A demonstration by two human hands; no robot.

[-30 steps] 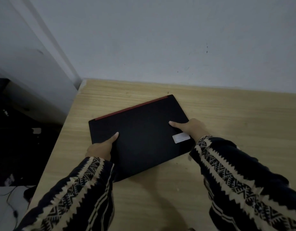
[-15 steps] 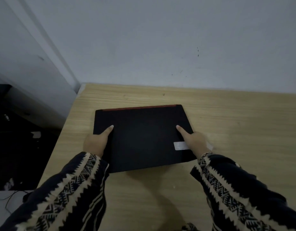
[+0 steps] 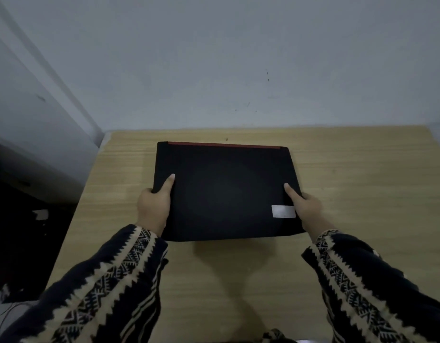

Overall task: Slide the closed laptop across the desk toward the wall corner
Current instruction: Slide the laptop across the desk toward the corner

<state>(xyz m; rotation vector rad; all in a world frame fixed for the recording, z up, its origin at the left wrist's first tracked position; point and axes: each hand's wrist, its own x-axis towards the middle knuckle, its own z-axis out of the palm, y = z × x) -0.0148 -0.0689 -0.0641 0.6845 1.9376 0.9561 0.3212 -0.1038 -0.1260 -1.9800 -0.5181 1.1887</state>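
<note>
A closed black laptop (image 3: pixel 226 191) with a red strip along its far edge and a silver sticker near its right front corner lies flat on the light wooden desk (image 3: pixel 350 184), squared to the back wall. My left hand (image 3: pixel 154 206) grips its left edge, thumb on top of the lid. My right hand (image 3: pixel 305 206) grips its right edge the same way, thumb resting on the lid beside the sticker. The fingers of both hands are hidden under the laptop's sides.
The desk's back edge meets a pale wall (image 3: pixel 238 70). The wall corner (image 3: pixel 100 134) lies at the desk's far left. Left of the desk edge is a dark drop with cables and clutter (image 3: pixel 21 231). Patterned sleeves cover both forearms.
The laptop has turned from angled to square with the back wall and now sits nearer the back edge of the desk. Both hands stayed on its sides throughout.
</note>
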